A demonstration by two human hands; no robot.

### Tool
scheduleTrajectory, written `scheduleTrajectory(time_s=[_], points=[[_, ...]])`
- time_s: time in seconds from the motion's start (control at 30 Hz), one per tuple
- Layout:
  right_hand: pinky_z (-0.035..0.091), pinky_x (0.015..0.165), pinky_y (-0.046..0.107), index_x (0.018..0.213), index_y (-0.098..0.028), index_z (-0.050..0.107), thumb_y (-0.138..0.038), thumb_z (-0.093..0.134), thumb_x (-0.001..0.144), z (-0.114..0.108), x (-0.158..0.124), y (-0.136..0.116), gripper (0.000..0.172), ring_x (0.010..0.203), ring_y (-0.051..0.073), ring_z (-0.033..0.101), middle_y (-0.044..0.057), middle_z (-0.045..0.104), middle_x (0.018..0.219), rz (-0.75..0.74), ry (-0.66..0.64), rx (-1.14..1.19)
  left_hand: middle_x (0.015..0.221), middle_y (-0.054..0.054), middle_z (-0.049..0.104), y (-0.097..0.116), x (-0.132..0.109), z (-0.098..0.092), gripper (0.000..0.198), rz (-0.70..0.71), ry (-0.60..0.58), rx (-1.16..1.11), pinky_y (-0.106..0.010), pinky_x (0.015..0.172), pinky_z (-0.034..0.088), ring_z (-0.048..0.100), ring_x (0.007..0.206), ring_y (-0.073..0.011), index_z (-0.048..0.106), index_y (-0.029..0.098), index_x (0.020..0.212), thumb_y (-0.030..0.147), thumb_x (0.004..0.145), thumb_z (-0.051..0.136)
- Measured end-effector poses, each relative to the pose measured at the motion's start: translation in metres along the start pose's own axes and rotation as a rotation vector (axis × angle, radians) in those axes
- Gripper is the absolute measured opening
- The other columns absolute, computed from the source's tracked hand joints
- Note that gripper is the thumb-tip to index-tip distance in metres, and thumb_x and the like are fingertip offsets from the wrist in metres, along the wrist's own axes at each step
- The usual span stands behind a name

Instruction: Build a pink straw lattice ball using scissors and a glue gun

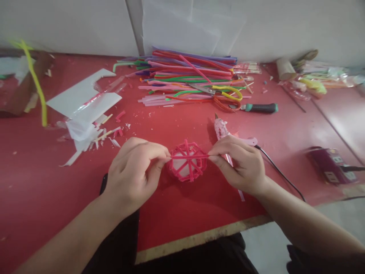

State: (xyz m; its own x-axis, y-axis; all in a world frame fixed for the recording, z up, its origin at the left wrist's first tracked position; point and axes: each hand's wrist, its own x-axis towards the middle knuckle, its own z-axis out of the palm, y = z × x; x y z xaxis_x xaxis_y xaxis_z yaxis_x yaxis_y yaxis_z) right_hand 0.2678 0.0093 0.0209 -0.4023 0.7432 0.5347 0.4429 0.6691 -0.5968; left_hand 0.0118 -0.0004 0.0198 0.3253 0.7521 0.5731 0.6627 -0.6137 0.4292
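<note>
Between my two hands a pink pipe cleaner (196,156) is stretched level, one end in each pinch. My left hand (137,167) closes thumb and forefinger on its left end, and my right hand (239,161) does the same at its right end. Right behind or under it is a round pink pipe-cleaner frame (190,177) with spokes like a wheel and something white inside. Whether the strand touches the frame I cannot tell. A pink glue gun (221,128) lies just beyond my right hand, partly hidden by it.
Pipe cleaners (191,66) in many colours are heaped at the back, with scissors (225,91) and a utility knife (261,108) in front. Cut white card (76,93) and scraps lie left. A dark power box (330,165) sits right; a cord (281,171) runs behind my right arm.
</note>
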Motion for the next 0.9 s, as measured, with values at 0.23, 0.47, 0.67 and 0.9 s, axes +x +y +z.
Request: scheduleTrajectory(time_s=[0.23,0.47,0.67,0.9], points=[[0.052,0.068,0.029,0.086,-0.015,0.066,-0.008,0.063,0.087,-0.0018,-0.0007,-0.0007,0.007,0.073,0.014,0.063,0.005,0.067,0.077,0.048,-0.050,0.021,0.085,0.002,0.072,0.0034,-0.0014,-0.0014,0.019,-0.009,-0.031,0.029,-0.033,0.076,0.050,0.060,0.081,-0.0174,0.051,0.026,0.088,0.008,0.091,0.057],[0.051,0.065,0.028,0.083,-0.015,0.065,-0.009,0.063,0.087,-0.0013,-0.0011,0.0006,0.008,0.070,0.012,0.062,0.004,0.067,0.075,0.052,-0.066,0.014,0.083,0.003,0.072,0.0016,-0.0018,-0.0005,0.022,-0.021,-0.036,0.018,-0.033,0.072,0.049,0.058,0.077,-0.0172,0.047,0.026,0.082,0.008,0.090,0.058],[0.051,0.065,0.029,0.084,-0.016,0.064,-0.009,0.063,0.087,-0.0009,-0.0003,-0.0005,0.008,0.070,0.013,0.062,0.003,0.066,0.074,0.058,-0.054,0.032,0.082,0.002,0.073,0.0020,0.0004,-0.0021,0.026,-0.014,-0.040,0.020,-0.033,0.072,0.049,0.058,0.075,-0.0168,0.046,0.024,0.076,0.008,0.085,0.065],[0.053,0.066,0.030,0.085,-0.018,0.065,-0.007,0.063,0.087,-0.0004,0.0013,-0.0032,0.011,0.070,0.014,0.063,0.004,0.068,0.076,0.045,0.003,0.029,0.079,0.003,0.075,0.0062,0.0050,-0.0052,0.033,-0.063,-0.017,0.018,-0.035,0.070,0.048,0.058,0.068,-0.0173,0.043,0.024,0.065,0.013,0.087,0.064]])
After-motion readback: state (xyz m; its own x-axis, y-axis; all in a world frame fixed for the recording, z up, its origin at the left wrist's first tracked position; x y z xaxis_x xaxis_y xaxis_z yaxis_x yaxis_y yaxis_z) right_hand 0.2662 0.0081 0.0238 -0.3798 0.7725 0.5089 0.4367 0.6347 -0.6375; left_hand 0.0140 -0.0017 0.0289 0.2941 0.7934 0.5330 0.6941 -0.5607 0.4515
